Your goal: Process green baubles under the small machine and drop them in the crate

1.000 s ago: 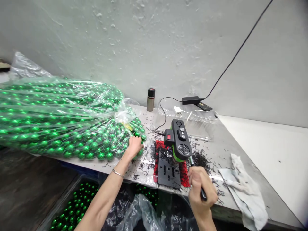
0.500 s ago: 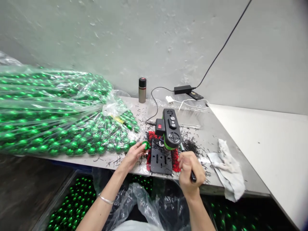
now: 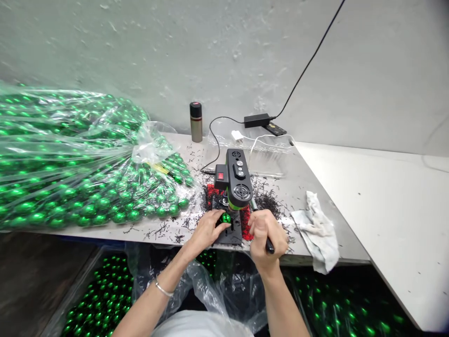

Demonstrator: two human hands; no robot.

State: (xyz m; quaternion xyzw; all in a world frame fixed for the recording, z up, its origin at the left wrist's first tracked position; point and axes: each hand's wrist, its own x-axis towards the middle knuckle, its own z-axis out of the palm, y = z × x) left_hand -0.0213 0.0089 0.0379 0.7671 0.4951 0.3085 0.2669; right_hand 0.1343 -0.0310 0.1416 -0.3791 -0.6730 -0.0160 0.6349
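A shiny green ball [image 3: 226, 218] sits between the thumb and fingers of my left hand [image 3: 206, 230], over the black base plate [image 3: 228, 238] of a small bench drill press. The black drill press head [image 3: 240, 180] stands just above and behind the ball; the tool under it is mostly hidden. My right hand [image 3: 268, 236] is wrapped round the lever handle [image 3: 270, 246], whose black end shows below the fist. Black shavings [image 3: 266, 202] and red material [image 3: 247, 227] lie around the base.
A clear bag of green balls [image 3: 87, 173] covers the table's left side. A bottle [image 3: 196, 122], a power adapter [image 3: 257, 120] and cables stand behind the press. A white rag [image 3: 315, 234] hangs over the front edge at right. Bins of green balls [image 3: 105, 295] are below.
My left hand has brought the green ball rightward, from beside the press to over its base plate under the head. My right hand keeps its grip on the lever handle. The whole view has shifted slightly.
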